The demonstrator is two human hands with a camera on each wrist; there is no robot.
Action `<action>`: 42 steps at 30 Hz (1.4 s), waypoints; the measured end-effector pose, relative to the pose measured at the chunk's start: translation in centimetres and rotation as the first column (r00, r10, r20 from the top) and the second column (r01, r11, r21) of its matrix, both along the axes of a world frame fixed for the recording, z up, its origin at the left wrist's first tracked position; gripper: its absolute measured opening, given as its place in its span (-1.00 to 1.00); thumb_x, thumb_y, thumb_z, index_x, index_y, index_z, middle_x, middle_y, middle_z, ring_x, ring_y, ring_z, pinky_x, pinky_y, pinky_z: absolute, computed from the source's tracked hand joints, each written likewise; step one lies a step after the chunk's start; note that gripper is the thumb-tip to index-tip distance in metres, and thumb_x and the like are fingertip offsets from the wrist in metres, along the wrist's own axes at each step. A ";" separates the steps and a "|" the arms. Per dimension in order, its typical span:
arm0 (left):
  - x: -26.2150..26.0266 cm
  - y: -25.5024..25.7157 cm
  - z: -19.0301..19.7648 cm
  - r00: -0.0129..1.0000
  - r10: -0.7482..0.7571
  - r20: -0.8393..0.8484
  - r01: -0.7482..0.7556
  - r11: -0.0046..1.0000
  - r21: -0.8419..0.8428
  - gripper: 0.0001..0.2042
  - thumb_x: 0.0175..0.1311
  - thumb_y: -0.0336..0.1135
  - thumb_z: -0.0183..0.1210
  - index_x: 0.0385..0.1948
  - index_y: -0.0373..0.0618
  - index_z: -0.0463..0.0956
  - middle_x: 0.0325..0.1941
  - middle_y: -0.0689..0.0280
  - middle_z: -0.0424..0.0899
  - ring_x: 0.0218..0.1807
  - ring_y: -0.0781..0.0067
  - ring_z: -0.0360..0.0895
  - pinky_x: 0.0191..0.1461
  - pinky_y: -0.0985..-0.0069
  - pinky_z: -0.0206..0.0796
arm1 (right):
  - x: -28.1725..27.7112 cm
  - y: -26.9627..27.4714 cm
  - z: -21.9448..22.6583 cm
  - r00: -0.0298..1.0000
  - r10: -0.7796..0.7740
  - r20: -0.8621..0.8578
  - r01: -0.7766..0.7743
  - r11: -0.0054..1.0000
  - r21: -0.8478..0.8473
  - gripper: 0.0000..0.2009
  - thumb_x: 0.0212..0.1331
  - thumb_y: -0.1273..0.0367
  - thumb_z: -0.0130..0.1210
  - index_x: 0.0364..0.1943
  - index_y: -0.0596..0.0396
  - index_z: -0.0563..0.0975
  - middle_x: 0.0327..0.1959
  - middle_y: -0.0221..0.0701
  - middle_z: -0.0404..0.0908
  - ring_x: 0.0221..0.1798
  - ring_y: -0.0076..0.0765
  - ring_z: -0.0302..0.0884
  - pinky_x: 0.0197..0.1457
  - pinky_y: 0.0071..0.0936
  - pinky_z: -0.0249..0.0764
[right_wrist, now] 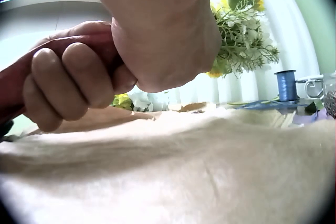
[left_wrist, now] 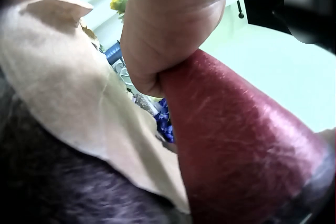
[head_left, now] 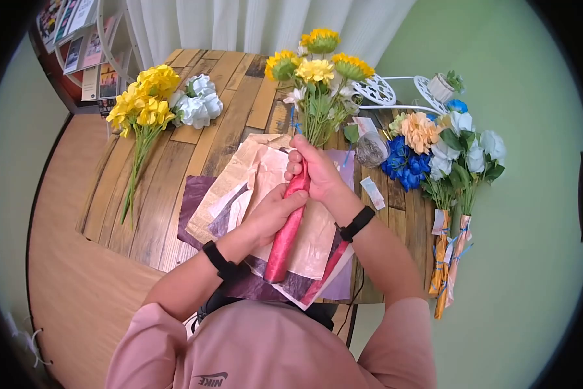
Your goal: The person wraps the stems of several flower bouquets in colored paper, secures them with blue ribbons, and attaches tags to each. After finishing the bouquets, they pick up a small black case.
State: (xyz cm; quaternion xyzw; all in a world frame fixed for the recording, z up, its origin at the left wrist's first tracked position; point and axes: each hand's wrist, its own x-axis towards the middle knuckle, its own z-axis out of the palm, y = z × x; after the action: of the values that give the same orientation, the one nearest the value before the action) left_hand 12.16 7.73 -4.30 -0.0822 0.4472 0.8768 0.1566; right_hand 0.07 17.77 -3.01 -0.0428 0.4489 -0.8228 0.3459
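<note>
Both hands hold a bouquet of yellow sunflowers and small white blossoms (head_left: 318, 71), its stems rolled in shiny red wrapping paper (head_left: 283, 249). My left hand (head_left: 272, 217) curls round the middle of the red roll; in the right wrist view its fingers wrap over the paper. Higher up, my right hand (head_left: 318, 170) grips the top of the roll where the green stems come out. In the left wrist view the red paper flares wide below the left hand (left_wrist: 173, 29). Beneath lie crumpled tan paper sheets (head_left: 317, 249) over dark purple paper (head_left: 197, 201).
Yellow flowers (head_left: 150, 97) and white flowers (head_left: 200, 102) lie on the wooden table (head_left: 165, 214) at left. At right are two wrapped bouquets (head_left: 442, 259), blue flowers (head_left: 405, 165) and a glass jar (head_left: 371, 150). A blue ribbon spool (right_wrist: 286, 85) stands behind.
</note>
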 end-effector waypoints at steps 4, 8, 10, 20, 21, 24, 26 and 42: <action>-0.2 0.3 -2.2 1.000 -0.018 0.020 0.018 1.000 0.009 -0.79 0.39 -0.17 0.13 -0.17 -0.07 0.38 -0.36 0.38 0.52 -0.40 0.57 0.46 -0.28 0.62 0.37 | -0.2 0.6 -2.2 0.999 0.032 0.004 -0.033 0.989 0.147 -0.70 0.29 0.09 0.15 -0.16 -0.03 0.44 -0.49 -0.57 0.48 -0.49 -0.56 0.48 -0.33 -0.43 0.53; -0.3 -0.1 -3.7 0.999 -0.034 0.003 0.034 0.999 0.029 -0.81 0.40 -0.17 0.12 -0.20 -0.03 0.38 -0.38 0.41 0.50 -0.43 0.59 0.44 -0.34 0.59 0.37 | 0.5 2.5 -1.7 0.983 0.085 -0.166 -0.026 0.944 0.328 -0.66 0.28 0.10 0.14 -0.08 0.04 0.48 -0.32 -0.51 0.57 -0.30 -0.58 0.55 -0.24 -0.54 0.53; -0.5 -0.3 -4.1 0.999 -0.050 -0.002 0.050 0.998 0.039 -0.82 0.41 -0.16 0.11 -0.24 -0.02 0.38 -0.41 0.42 0.48 -0.46 0.59 0.42 -0.38 0.56 0.37 | 0.6 5.3 -0.6 0.951 0.140 -0.277 0.019 0.864 0.502 -0.68 0.28 0.14 0.13 -0.07 0.06 0.50 -0.29 -0.50 0.59 -0.31 -0.59 0.55 -0.24 -0.58 0.52; -1.0 -0.7 -4.5 0.995 -0.088 0.046 0.084 0.993 0.088 -0.82 0.42 -0.14 0.08 -0.27 -0.01 0.40 -0.45 0.43 0.46 -0.48 0.59 0.42 -0.41 0.54 0.39 | 8.6 19.0 1.6 0.944 -0.057 -0.324 0.281 0.652 0.704 -0.77 0.20 0.39 0.14 -0.10 0.20 0.56 -0.32 -0.43 0.64 -0.35 -0.61 0.54 -0.31 -0.68 0.45; -1.0 -0.8 -4.4 0.994 -0.087 0.067 0.082 0.993 0.079 -0.82 0.42 -0.14 0.08 -0.26 -0.01 0.40 -0.46 0.43 0.46 -0.48 0.59 0.42 -0.41 0.54 0.38 | 9.1 19.5 1.6 0.940 -0.091 -0.328 0.306 0.646 0.700 -0.77 0.20 0.42 0.13 -0.08 0.22 0.55 -0.33 -0.42 0.64 -0.34 -0.59 0.55 -0.29 -0.66 0.46; -0.8 -0.7 -4.3 0.995 -0.084 0.051 0.081 0.994 0.072 -0.82 0.42 -0.14 0.08 -0.25 -0.01 0.39 -0.46 0.43 0.46 -0.49 0.59 0.42 -0.41 0.54 0.38 | 9.6 20.8 1.6 0.902 0.068 -0.425 0.327 0.534 0.779 -0.76 0.23 0.36 0.14 -0.11 0.23 0.55 -0.35 -0.45 0.62 -0.30 -0.56 0.55 -0.27 -0.60 0.46; -0.8 -0.6 -4.0 0.997 -0.078 0.023 0.077 0.995 0.061 -0.82 0.42 -0.14 0.08 -0.25 -0.01 0.39 -0.46 0.43 0.47 -0.49 0.59 0.42 -0.41 0.54 0.38 | 8.6 20.2 2.9 0.813 0.181 -0.554 0.440 0.431 0.788 -0.79 0.20 0.38 0.14 -0.14 0.20 0.57 -0.36 -0.40 0.64 -0.32 -0.47 0.57 -0.24 -0.50 0.49; -0.5 -0.8 -4.2 0.995 -0.061 0.079 0.043 0.978 0.204 -0.79 0.39 -0.12 0.12 -0.20 0.01 0.34 -0.41 0.40 0.47 -0.45 0.53 0.46 -0.36 0.50 0.39 | -17.0 7.4 1.2 0.485 0.776 -0.404 0.780 -0.174 0.602 -0.79 0.00 0.23 0.13 -0.37 -0.02 0.69 -0.30 -0.22 0.70 -0.12 0.02 0.63 -0.08 -0.05 0.51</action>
State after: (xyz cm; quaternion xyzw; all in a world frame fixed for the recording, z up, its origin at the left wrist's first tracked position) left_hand 11.61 6.93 -8.48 -0.0911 0.3508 0.9090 0.2059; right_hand -16.90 25.17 -1.83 -0.1685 0.9830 0.0403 -0.0606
